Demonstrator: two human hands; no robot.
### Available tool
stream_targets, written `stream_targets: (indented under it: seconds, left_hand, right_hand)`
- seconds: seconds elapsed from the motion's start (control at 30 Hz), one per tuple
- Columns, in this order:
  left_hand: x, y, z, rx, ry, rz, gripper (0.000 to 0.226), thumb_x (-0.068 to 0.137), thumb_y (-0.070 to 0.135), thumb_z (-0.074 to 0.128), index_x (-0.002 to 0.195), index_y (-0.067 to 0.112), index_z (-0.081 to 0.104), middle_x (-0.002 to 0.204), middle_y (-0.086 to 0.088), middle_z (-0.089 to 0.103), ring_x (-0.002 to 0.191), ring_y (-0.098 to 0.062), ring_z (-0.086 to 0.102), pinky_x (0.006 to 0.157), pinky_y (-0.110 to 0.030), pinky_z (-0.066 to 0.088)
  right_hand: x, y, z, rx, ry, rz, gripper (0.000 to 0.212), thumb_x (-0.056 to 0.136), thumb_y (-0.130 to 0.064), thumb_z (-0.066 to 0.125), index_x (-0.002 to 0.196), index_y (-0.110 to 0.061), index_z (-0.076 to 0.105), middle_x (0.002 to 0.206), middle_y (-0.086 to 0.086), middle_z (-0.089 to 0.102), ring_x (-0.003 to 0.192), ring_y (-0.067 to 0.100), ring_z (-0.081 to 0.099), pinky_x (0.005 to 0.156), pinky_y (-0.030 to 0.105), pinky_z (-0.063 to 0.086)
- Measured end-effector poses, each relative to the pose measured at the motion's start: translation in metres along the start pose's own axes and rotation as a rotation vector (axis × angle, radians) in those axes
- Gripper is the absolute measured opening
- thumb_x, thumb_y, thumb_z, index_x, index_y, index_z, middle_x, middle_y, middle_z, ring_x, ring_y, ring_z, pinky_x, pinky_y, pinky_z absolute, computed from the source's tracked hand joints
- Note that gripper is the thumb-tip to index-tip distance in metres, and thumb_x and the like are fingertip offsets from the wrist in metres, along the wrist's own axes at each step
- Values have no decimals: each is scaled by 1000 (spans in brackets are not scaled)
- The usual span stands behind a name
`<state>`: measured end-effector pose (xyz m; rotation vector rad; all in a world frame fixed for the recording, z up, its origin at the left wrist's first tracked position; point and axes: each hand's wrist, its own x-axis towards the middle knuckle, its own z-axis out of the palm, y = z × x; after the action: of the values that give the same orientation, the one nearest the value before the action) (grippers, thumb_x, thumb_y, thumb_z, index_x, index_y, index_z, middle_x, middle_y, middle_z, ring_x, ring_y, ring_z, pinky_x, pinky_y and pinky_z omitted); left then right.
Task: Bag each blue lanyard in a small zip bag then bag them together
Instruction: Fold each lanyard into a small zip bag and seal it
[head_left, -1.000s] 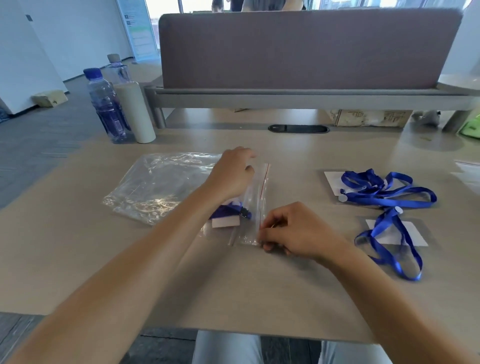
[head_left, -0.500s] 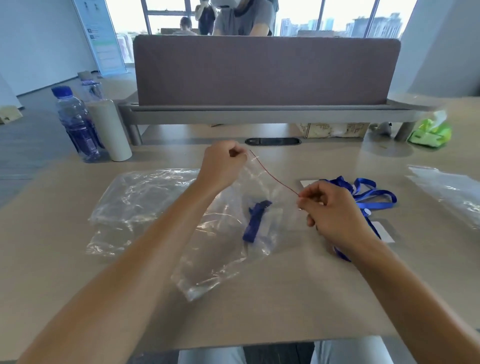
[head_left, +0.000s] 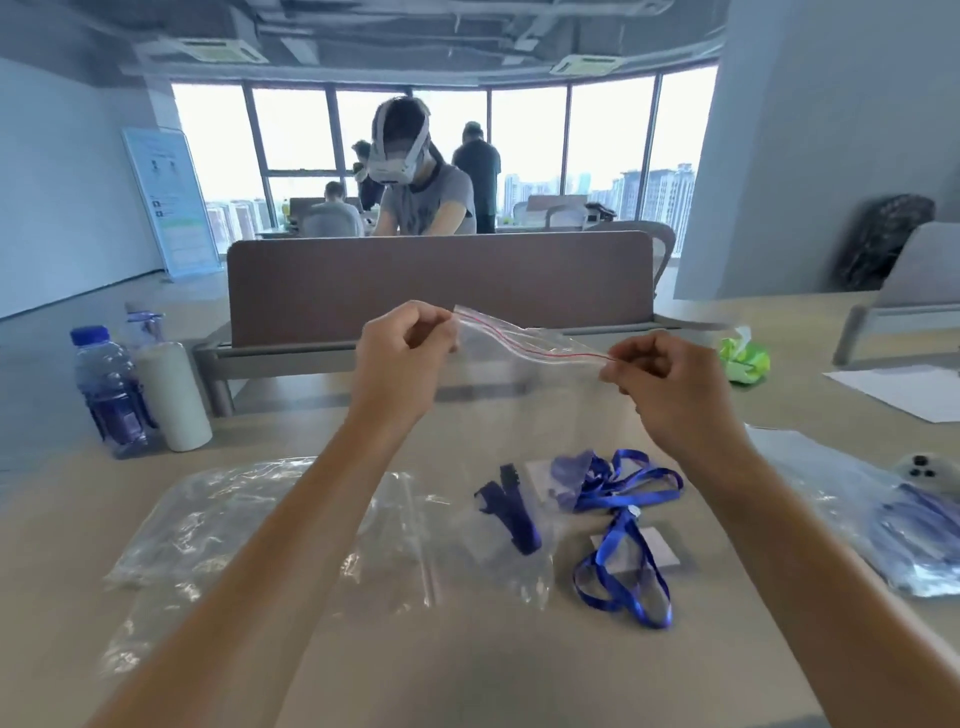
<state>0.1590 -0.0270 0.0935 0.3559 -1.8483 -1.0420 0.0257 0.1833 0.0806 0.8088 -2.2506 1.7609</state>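
Note:
I hold a small clear zip bag (head_left: 498, 415) up in the air by its red-lined top edge. My left hand (head_left: 402, 358) pinches the left corner and my right hand (head_left: 660, 384) pinches the right corner. A dark blue lanyard (head_left: 511, 514) hangs low inside the bag. Two loose blue lanyards lie on the table behind it: one (head_left: 623, 480) on a white card, another (head_left: 621, 577) nearer to me. A large clear bag (head_left: 218, 525) lies flat at the left.
Two water bottles (head_left: 106, 389) and a white cylinder (head_left: 174, 395) stand at the far left. A brown desk divider (head_left: 441, 280) runs along the back. More bagged lanyards (head_left: 914, 535) lie at the right edge, a green object (head_left: 743, 358) at far right. A person in a headset works behind the divider.
Both hands have lifted the small bag from the table up to chest height, stretching its zip edge between them. The view has tilted upward.

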Motion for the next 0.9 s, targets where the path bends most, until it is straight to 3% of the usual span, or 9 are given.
stream_targets:
  seconds: [0.1, 0.2, 0.27, 0.4, 0.53, 0.6, 0.77, 0.9]
  left_hand:
    - [1, 21, 3, -74, 47, 27, 14, 95, 16, 67, 83, 12, 72, 73, -10, 71, 60, -15, 54, 62, -39, 51]
    - [1, 42, 7, -144, 47, 30, 13, 95, 11, 67, 84, 5, 71, 71, -14, 70, 58, -15, 50, 62, -33, 45]
    - [-2, 53, 13, -135, 13, 51, 13, 94, 12, 68, 83, 8, 73, 70, -12, 70, 59, -15, 52, 63, -32, 47]
    - [-11, 72, 23, -79, -61, 125, 10, 93, 16, 71, 83, 16, 75, 68, -4, 70, 60, -10, 58, 65, -25, 49]
    - [-20, 82, 26, -25, -90, 199, 7, 92, 15, 73, 86, 18, 76, 69, 3, 71, 65, -9, 64, 67, -20, 48]
    - [-23, 84, 26, -41, -75, 194, 6, 91, 14, 74, 87, 17, 76, 70, 2, 72, 67, -10, 66, 68, -19, 49]
    - [-25, 87, 25, -53, -59, 170, 4, 88, 12, 77, 86, 15, 78, 73, 5, 74, 65, -4, 63, 66, -16, 48]
    - [-27, 86, 27, -20, -73, 177, 5, 90, 15, 75, 89, 18, 80, 80, 6, 76, 77, -11, 70, 75, -29, 57]
  right_hand:
    - [7, -7, -17, -25, 97, -57, 20, 88, -15, 77, 81, -32, 69, 75, -11, 71, 68, 7, 63, 73, 28, 51]
    - [8, -24, -29, -34, 120, -113, 12, 95, -23, 68, 87, -33, 70, 86, -17, 72, 78, -7, 64, 72, 11, 48]
    - [7, -37, -30, -27, 66, -167, 7, 95, -37, 68, 92, -33, 73, 92, -18, 73, 89, -4, 65, 79, 20, 50]
    - [5, -57, -24, -33, -119, -282, 22, 88, -46, 77, 107, -35, 75, 105, -21, 71, 102, -4, 64, 86, 21, 48]
    - [8, -65, -20, 6, -193, -337, 4, 88, -31, 81, 90, -30, 78, 84, -14, 75, 81, 0, 67, 75, 16, 47]
    - [9, -65, -21, 26, -200, -356, 5, 87, -26, 81, 84, -28, 78, 77, -11, 75, 70, 0, 65, 68, 14, 47]
    - [8, -66, -25, 90, -249, -357, 6, 87, -22, 82, 85, -26, 79, 78, -9, 76, 70, 2, 66, 67, 13, 51]
    - [8, -66, -25, 91, -245, -346, 6, 87, -25, 82, 82, -25, 79, 75, -7, 75, 64, 0, 61, 61, 12, 47]
